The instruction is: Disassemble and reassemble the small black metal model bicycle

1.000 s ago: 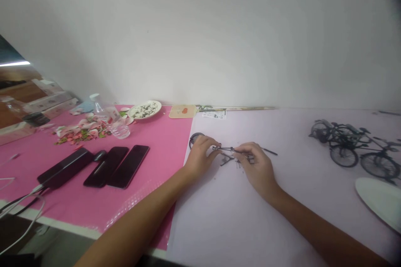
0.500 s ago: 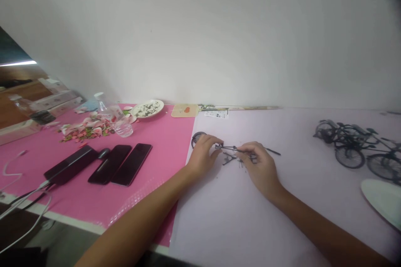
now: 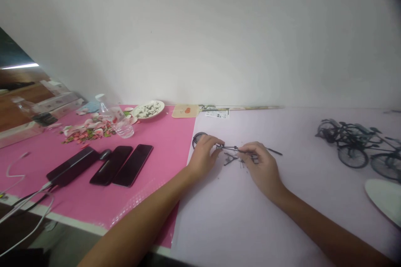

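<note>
My left hand (image 3: pixel 205 154) pinches the left end of a thin black model bicycle frame (image 3: pixel 229 148) just above the white sheet. At its other end, the fingers of my right hand (image 3: pixel 258 160) are closed on the same frame. A small black wheel (image 3: pixel 198 137) lies partly hidden behind my left hand. Below the frame is a loose black forked part (image 3: pixel 230 158), with tiny bits (image 3: pixel 242 164) beside it. Behind my right hand lies a slim black rod (image 3: pixel 275 151).
Assembled model bicycles (image 3: pixel 354 137) stand at the right, near a white plate (image 3: pixel 384 196). On the pink mat (image 3: pixel 150 183) at left are two phones (image 3: pixel 133 164), a black power bank (image 3: pixel 72 166) with cables, a plastic bottle (image 3: pixel 115 117), colourful scraps (image 3: pixel 90 129) and a plate of bits (image 3: pixel 148 109).
The whole view has shifted very slightly. Both hands keep the same hold on the bicycle frame, and nothing else has visibly moved.
</note>
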Action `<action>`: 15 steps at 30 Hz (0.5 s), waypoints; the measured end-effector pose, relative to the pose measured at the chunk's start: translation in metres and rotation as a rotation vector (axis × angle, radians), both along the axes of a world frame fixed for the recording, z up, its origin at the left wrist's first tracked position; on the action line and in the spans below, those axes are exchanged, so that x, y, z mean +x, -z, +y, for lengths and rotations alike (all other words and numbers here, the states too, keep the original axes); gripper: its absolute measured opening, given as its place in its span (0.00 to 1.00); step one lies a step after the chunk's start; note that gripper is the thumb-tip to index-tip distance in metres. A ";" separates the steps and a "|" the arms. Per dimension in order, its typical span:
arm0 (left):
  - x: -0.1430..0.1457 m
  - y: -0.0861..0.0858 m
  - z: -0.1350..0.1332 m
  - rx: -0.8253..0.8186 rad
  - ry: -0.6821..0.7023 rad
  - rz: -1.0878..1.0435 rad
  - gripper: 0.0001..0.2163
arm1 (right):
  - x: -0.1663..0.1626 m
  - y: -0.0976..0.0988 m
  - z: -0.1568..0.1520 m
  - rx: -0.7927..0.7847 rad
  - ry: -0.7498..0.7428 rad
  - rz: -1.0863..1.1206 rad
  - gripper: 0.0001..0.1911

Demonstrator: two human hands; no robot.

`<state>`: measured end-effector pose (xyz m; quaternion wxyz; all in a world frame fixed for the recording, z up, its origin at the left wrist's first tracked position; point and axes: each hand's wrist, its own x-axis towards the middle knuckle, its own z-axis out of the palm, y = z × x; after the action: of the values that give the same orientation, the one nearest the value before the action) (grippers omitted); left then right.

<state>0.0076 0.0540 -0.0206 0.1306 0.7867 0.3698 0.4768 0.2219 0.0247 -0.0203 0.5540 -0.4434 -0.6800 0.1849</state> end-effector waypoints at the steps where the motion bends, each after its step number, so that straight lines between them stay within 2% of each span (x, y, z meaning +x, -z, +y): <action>1: 0.000 0.000 0.000 0.001 0.003 -0.001 0.09 | 0.000 0.000 0.000 0.003 0.001 0.000 0.02; 12: 0.000 -0.001 -0.001 -0.037 0.001 -0.003 0.07 | 0.000 -0.002 -0.002 -0.026 0.020 -0.002 0.04; 15: -0.002 0.000 0.002 -0.026 -0.004 0.030 0.10 | 0.000 -0.002 -0.001 -0.029 0.016 0.006 0.03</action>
<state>0.0058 0.0556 -0.0203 0.1343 0.7911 0.3797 0.4604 0.2218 0.0232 -0.0185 0.5509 -0.4563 -0.6720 0.1915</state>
